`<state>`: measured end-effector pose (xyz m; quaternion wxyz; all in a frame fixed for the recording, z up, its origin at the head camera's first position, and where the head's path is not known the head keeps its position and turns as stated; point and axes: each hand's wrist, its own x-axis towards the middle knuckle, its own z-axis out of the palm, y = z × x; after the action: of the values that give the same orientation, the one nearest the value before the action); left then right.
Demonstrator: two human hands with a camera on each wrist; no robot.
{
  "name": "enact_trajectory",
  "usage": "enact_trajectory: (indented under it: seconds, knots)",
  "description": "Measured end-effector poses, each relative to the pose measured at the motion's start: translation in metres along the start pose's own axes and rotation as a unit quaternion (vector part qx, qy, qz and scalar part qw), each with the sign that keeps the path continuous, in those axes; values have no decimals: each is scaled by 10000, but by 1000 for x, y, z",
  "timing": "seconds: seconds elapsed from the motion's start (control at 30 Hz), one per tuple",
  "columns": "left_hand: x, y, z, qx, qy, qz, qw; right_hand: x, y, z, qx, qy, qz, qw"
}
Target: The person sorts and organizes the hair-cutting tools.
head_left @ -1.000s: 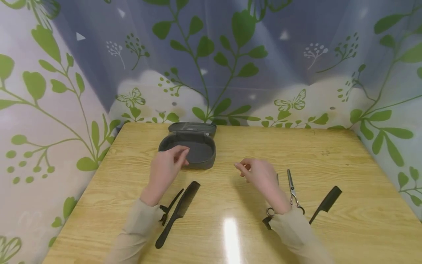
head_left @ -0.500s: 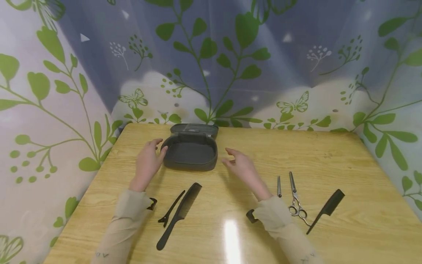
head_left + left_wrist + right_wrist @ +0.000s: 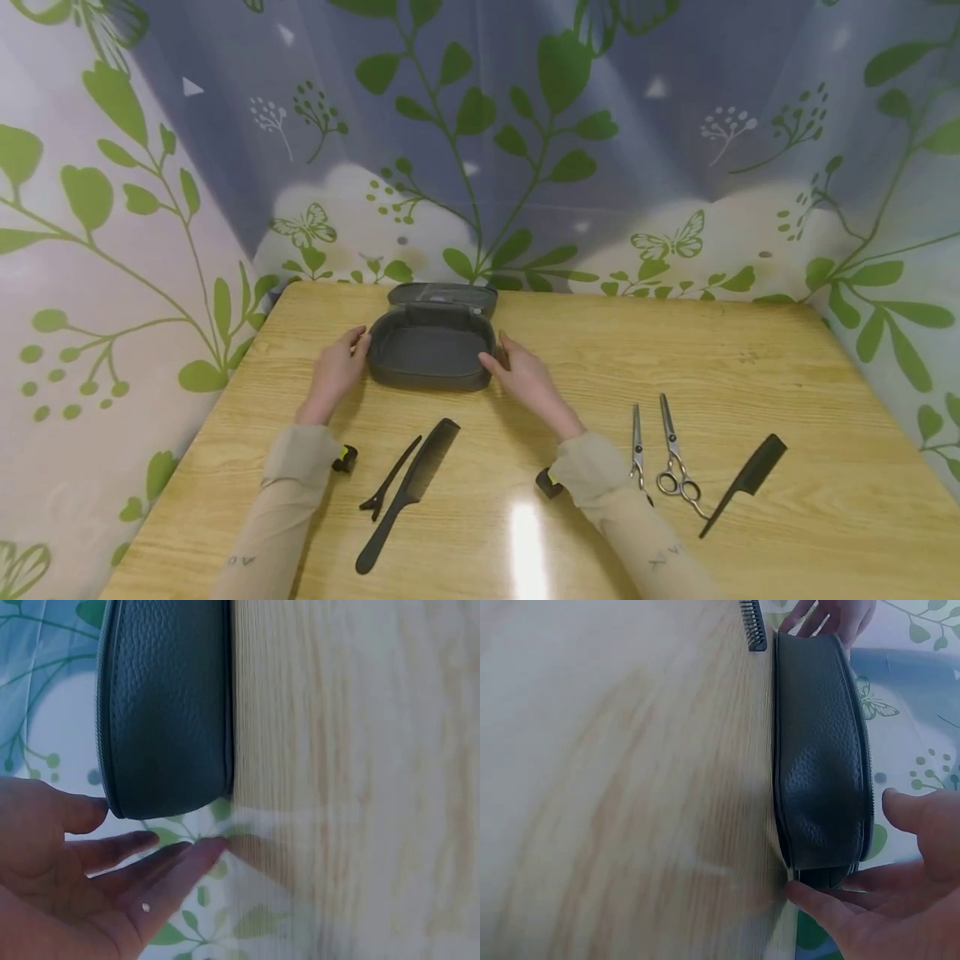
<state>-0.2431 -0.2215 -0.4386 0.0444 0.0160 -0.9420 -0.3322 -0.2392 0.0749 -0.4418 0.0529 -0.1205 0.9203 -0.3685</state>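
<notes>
A dark grey zippered case [image 3: 431, 380] with pebbled sides stands at the back of the table, its lid [image 3: 442, 293] folded back and its inside showing bare. At its left end is my left hand [image 3: 333, 377], thumb at the rim and fingers extended beside the wall. In the left wrist view, gaps show between those fingers [image 3: 124, 851] and the case. My right hand [image 3: 528, 385] is at the other end, fingers [image 3: 821, 900] stretched along the lower side. Its thumb [image 3: 904, 810] stands apart from the case in the right wrist view.
Nearer the front lie a black comb [image 3: 416, 483] and a black hair clip [image 3: 392, 475]. To the right are two pairs of scissors, one silver pair [image 3: 677, 467] and another [image 3: 637, 450] partly behind my sleeve, plus a black tail comb [image 3: 746, 479]. A patterned curtain [image 3: 525, 167] hangs behind.
Both hands have moved from in front of and over the case to its two ends, their fingers spreading. The case, combs, clip and scissors stay in place.
</notes>
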Motion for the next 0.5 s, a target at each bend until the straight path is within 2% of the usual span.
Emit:
enact_trajectory:
  seconds: [0.27,0.5]
  knots:
    - [6,0,3,-52,-182,-14,9998,7,-6,7,22,-92,28,10000]
    - [7,6,9,129,98,-108,9998,9,-9,11,-36,-70,66,9999]
